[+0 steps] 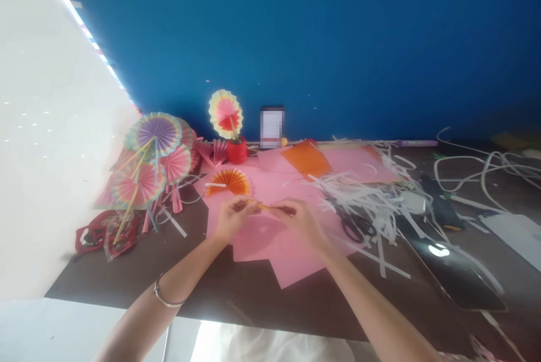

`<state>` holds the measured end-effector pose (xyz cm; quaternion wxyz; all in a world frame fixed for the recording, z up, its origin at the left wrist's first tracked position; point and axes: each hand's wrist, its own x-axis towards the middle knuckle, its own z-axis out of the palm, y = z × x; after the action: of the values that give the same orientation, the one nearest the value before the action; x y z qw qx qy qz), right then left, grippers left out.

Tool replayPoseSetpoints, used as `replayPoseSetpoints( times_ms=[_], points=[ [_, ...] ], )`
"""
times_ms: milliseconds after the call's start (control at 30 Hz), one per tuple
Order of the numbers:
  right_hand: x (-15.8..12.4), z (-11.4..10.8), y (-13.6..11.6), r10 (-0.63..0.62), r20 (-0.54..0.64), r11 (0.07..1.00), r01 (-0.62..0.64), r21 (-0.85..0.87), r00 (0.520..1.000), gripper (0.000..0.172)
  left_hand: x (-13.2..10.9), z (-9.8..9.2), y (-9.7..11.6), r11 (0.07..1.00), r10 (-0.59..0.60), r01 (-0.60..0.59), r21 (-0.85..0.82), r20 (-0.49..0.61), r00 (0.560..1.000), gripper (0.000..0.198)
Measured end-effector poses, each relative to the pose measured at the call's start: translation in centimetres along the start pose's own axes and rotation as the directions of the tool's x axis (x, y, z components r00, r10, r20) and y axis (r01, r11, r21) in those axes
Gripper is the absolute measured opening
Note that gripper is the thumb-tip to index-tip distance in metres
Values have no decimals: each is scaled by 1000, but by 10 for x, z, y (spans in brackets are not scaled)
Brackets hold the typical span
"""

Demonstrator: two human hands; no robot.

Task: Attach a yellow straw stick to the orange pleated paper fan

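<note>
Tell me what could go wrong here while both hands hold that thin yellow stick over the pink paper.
1. The left hand and right hand pinch the thin yellow stick at its ends; it might bend or slip.
2. The black-handled scissors lie half buried in white paper strips beside the right hand; a careless reach could meet the blades.
3. A sweeping sleeve or arm could crumple the orange pleated paper fan nearby.

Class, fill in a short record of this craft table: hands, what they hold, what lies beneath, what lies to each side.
left hand: pinches one end of a thin yellow strip
right hand: pinches the other end
beneath: pink paper sheets on a dark table
left side: paper fans
right side: white paper strips, scissors
</note>
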<state>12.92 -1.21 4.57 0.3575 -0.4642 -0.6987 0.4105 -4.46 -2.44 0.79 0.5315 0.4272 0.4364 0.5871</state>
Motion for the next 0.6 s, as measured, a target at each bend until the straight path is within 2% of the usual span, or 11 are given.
replayPoseSetpoints(
  times_ms=[100,367,600],
  points=[
    [0,2,1,34,3,999,-34,18,999,13,-1,2,2,1000,-18,18,-25,-20,1000,27],
    [-4,10,5,20,-10,1000,-20,19,1000,16,-2,4,4,999,-29,29,14,-14,999,26],
    [-6,17,8,18,39,995,-22,98,999,21,-3,3,3,977,6,-21,213,74,997,23]
  ],
)
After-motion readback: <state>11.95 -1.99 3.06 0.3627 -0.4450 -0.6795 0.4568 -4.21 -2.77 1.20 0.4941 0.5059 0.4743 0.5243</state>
